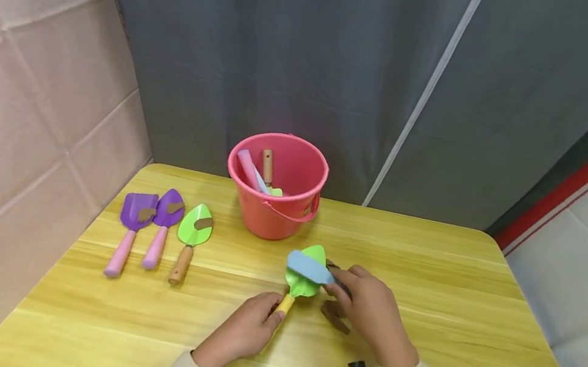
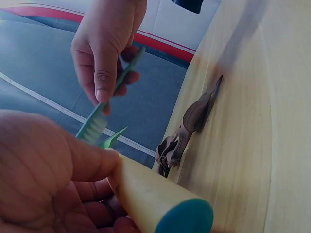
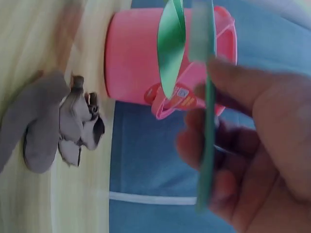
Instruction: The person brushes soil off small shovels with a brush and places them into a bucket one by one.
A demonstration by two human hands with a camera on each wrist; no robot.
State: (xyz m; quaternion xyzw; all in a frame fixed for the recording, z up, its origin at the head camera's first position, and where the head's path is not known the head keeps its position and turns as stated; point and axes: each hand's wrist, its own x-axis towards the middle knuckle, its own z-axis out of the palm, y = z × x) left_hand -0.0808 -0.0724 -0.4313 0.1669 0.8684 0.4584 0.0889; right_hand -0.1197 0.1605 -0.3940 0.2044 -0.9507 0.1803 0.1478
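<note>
My left hand [image 1: 249, 324] grips the yellow handle [image 2: 150, 194] of a small green trowel [image 1: 315, 252], holding it above the table. The handle ends in a teal cap. My right hand [image 1: 369, 306] pinches a blue-green brush [image 1: 308, 267] between thumb and fingers, its pale bristles turned toward the trowel blade [image 3: 171, 53]. In the head view the brush lies across the blade and hides part of it; I cannot tell whether the bristles touch it. Several brown, crumpled or smooth pieces [image 3: 43, 116] lie on the table below the right hand.
A pink bucket [image 1: 270, 218] stands at the back, with handled tools inside. On the left lie a purple flat shovel [image 1: 134, 211], a purple trowel [image 1: 156, 246] and a green wooden-handled trowel [image 1: 182, 264], each with a brown piece on its blade. A grey curtain [image 1: 307, 75] hangs behind the table.
</note>
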